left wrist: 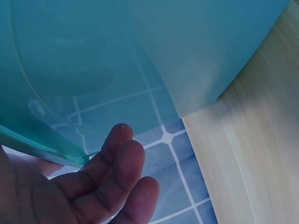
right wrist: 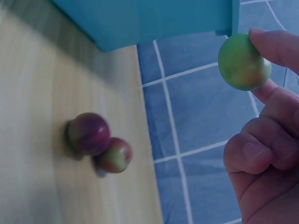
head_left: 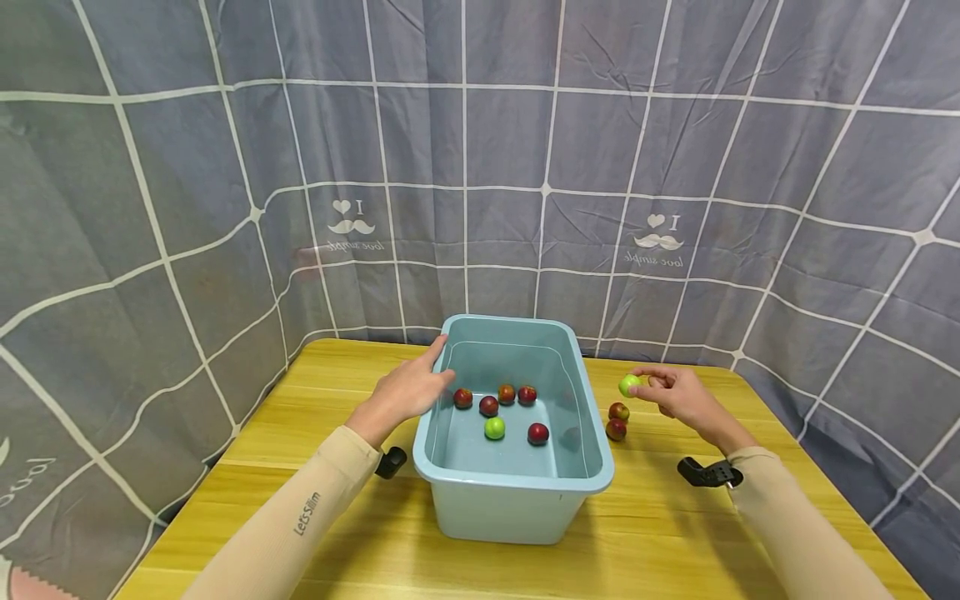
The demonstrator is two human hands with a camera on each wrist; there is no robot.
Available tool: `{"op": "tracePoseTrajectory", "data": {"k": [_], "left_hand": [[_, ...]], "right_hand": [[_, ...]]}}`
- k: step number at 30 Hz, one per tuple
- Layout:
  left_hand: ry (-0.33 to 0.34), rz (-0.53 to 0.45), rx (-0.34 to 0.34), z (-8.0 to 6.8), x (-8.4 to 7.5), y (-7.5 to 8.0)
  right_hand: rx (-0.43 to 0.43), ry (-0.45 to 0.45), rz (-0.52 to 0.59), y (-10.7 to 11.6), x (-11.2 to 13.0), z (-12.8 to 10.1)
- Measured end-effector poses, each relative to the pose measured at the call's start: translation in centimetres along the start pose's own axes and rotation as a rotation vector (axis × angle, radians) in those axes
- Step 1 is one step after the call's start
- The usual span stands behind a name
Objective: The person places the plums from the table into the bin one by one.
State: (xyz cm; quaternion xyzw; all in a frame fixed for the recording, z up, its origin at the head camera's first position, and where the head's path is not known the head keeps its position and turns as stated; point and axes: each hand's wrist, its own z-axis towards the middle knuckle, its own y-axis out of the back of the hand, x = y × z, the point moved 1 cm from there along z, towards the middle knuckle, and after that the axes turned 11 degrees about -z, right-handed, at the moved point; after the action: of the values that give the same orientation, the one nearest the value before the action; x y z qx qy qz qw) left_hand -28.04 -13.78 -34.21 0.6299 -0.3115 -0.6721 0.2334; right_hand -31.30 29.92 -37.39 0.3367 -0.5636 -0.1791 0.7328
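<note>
Six small fruits already lie in the light blue tub (head_left: 517, 492): five dark red ones and one green one (head_left: 494, 428), all on its floor toward the near half. By my reading, most of the work is done. Three are left outside the tub: two reddish fruits (head_left: 617, 421) resting on the wooden table (head_left: 660, 542), touching each other just off the tub's right wall, and the green fruit (head_left: 628, 384) you hold above them.

Your right hand (head_left: 678, 396) pinches that green fruit between thumb and forefinger, the other fingers curled loosely back toward the palm. It hangs just outside the tub's right rim, level with it and not yet over the water-blue interior. In the right wrist view the fruit (right wrist: 244, 62) looks smooth and round, pale green with a faint blush low on one side, and small enough to sit on two fingertips.

Your left hand (head_left: 408, 390) rests on the tub's left rim, fingers straight and close together, steadying the wall. Its fingers (left wrist: 119, 161) show from the left wrist, flat against the translucent plastic.
</note>
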Motion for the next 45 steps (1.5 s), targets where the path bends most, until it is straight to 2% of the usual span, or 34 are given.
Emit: {"op": "tracePoseTrajectory", "data": {"k": [9, 19, 28, 36, 45], "left_hand": [[-0.003, 0.013, 0.0, -0.1, -0.2, 0.0], [0.0, 0.015, -0.001, -0.1, -0.1, 0.0], [-0.005, 0.02, -0.014, -0.1, 0.0, 0.1], [-0.006, 0.009, -0.013, -0.3, -0.2, 0.1], [-0.008, 0.011, -0.014, -0.3, -0.2, 0.0]], "right_hand": [[0.015, 0.082, -0.04, 0.9, 2.5, 1.2], [0.037, 0.123, -0.145, 1.4, 5.3, 2.1], [0.063, 0.187, -0.235, 1.3, 7.7, 3.4], [0.117, 0.22, -0.252, 0.8, 10.2, 4.5], [0.189, 0.241, -0.324, 0.1, 12.4, 5.7]]}}
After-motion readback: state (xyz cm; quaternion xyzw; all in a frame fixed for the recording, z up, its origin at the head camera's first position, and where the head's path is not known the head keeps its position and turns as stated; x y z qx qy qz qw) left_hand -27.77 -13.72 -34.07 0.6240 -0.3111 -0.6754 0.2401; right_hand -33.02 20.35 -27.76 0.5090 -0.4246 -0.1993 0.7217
